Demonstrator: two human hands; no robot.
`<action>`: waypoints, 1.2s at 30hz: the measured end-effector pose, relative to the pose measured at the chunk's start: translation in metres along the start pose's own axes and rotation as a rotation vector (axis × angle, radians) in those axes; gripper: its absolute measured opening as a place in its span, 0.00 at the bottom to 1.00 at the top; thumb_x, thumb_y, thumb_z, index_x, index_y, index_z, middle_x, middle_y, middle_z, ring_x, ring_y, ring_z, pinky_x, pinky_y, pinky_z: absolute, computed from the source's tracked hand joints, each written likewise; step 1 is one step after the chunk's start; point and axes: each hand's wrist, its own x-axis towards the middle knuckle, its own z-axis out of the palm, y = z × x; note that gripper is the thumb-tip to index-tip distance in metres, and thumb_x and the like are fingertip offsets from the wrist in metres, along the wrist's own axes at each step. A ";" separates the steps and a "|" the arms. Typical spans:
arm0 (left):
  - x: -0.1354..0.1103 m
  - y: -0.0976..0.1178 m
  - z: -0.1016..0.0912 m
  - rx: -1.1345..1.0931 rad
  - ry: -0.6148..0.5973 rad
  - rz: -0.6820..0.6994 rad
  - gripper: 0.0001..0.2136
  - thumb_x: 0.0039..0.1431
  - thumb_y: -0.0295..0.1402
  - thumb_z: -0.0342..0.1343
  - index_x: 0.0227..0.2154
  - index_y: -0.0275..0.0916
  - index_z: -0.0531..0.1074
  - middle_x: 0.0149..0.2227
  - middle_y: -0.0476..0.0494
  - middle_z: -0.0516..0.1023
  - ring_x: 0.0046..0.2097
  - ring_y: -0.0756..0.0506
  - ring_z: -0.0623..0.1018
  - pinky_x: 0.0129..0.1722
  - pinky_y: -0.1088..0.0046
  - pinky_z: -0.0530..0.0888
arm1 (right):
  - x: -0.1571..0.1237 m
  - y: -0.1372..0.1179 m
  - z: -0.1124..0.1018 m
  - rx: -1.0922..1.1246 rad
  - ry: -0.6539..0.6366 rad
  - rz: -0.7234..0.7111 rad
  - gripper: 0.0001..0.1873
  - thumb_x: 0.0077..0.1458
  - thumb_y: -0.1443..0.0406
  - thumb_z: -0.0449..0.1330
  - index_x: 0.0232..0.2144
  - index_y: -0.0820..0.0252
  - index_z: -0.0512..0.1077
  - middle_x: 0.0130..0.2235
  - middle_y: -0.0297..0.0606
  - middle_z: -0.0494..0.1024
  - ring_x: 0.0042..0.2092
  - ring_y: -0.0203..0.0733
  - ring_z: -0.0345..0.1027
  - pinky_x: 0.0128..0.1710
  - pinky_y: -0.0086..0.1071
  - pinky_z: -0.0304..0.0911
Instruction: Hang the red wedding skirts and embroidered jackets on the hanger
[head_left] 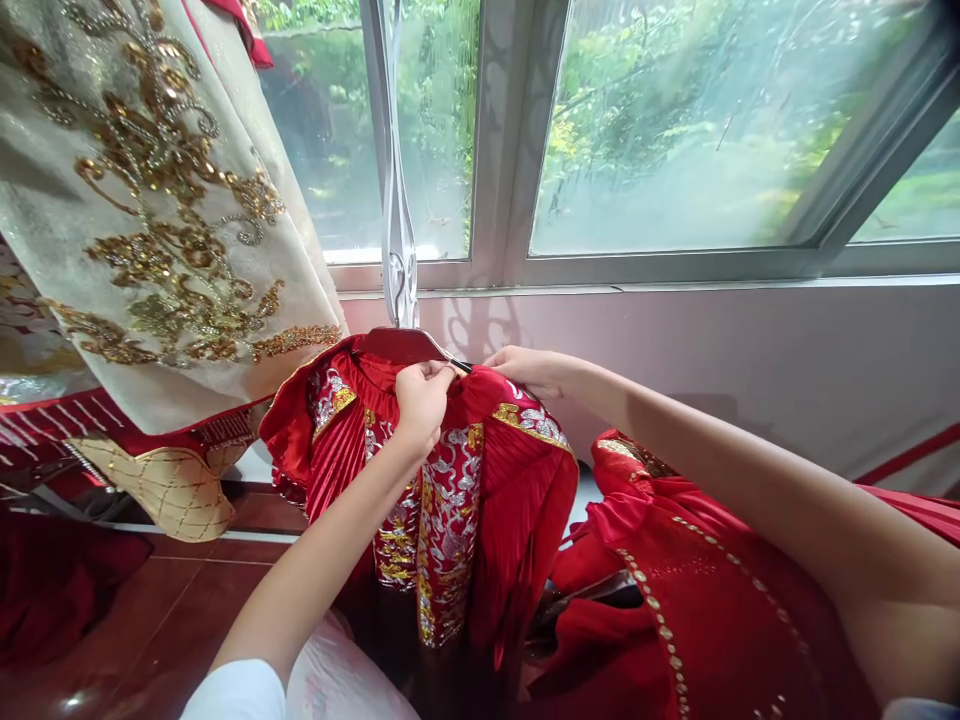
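A red pleated skirt (517, 510) with silver and gold embroidered panels hangs in front of me below the window. A dark red hanger (405, 345) runs along its gathered waistband. My left hand (425, 400) is closed in a pinch on the waistband, close to the hanger's right arm. At the skirt's upper right corner, my right hand (531, 370) grips the waistband edge, its fingertips partly hidden behind the cloth. A black strip shows at the hanger's edge between the two hands.
A cream garment with gold beadwork (180, 200) hangs at the left. More red cloth with gold trim (720, 580) lies bunched at the right. A white metal scrollwork bar (397, 220) stands before the window (675, 140). Dark red tiles (172, 590) cover the floor.
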 end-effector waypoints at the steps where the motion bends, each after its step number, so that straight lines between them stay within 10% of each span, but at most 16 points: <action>1: 0.000 0.003 0.000 -0.012 0.009 -0.020 0.07 0.44 0.23 0.55 0.16 0.37 0.67 0.21 0.50 0.73 0.29 0.52 0.73 0.36 0.77 0.69 | 0.002 0.000 -0.003 -0.040 -0.040 0.011 0.10 0.33 0.67 0.68 0.17 0.61 0.68 0.19 0.33 0.71 0.22 0.32 0.62 0.22 0.26 0.59; 9: 0.011 -0.008 0.008 -0.086 0.044 -0.010 0.05 0.42 0.29 0.60 0.18 0.36 0.69 0.20 0.48 0.73 0.30 0.49 0.74 0.33 0.76 0.69 | 0.025 0.009 -0.005 -0.408 0.062 -0.317 0.08 0.44 0.65 0.57 0.17 0.64 0.68 0.18 0.30 0.66 0.22 0.30 0.54 0.22 0.26 0.50; 16: 0.007 -0.035 -0.018 0.299 -0.124 0.344 0.08 0.53 0.34 0.54 0.25 0.37 0.74 0.27 0.45 0.77 0.32 0.46 0.76 0.35 0.71 0.70 | 0.012 0.001 0.000 -0.982 0.433 -0.421 0.15 0.54 0.69 0.50 0.17 0.63 0.64 0.21 0.33 0.66 0.24 0.31 0.52 0.27 0.27 0.48; 21: 0.004 0.005 -0.033 0.868 0.034 0.809 0.08 0.58 0.35 0.52 0.35 0.41 0.76 0.42 0.42 0.78 0.46 0.41 0.73 0.53 0.58 0.62 | 0.002 -0.005 0.006 -1.228 0.648 -0.323 0.14 0.58 0.66 0.48 0.26 0.62 0.70 0.31 0.41 0.75 0.29 0.36 0.62 0.28 0.30 0.46; 23: 0.013 0.035 -0.025 1.095 -0.081 0.889 0.08 0.57 0.34 0.53 0.37 0.41 0.75 0.43 0.41 0.78 0.48 0.40 0.72 0.54 0.57 0.60 | 0.005 -0.003 0.004 -1.265 0.675 -0.362 0.13 0.58 0.66 0.48 0.29 0.62 0.71 0.33 0.41 0.76 0.31 0.38 0.64 0.28 0.30 0.45; 29: 0.053 0.084 0.019 1.591 -0.773 0.675 0.07 0.51 0.29 0.53 0.31 0.38 0.76 0.32 0.40 0.79 0.37 0.42 0.76 0.38 0.68 0.67 | 0.018 0.005 -0.007 -1.249 0.666 -0.379 0.11 0.59 0.66 0.49 0.33 0.63 0.71 0.36 0.43 0.77 0.33 0.39 0.66 0.30 0.30 0.48; 36: 0.075 0.060 0.027 1.417 -0.594 0.517 0.10 0.47 0.25 0.51 0.30 0.38 0.77 0.37 0.36 0.79 0.39 0.39 0.77 0.31 0.68 0.68 | 0.020 0.001 -0.011 -0.996 0.662 -0.392 0.18 0.57 0.62 0.49 0.19 0.63 0.66 0.20 0.33 0.66 0.24 0.31 0.51 0.26 0.29 0.45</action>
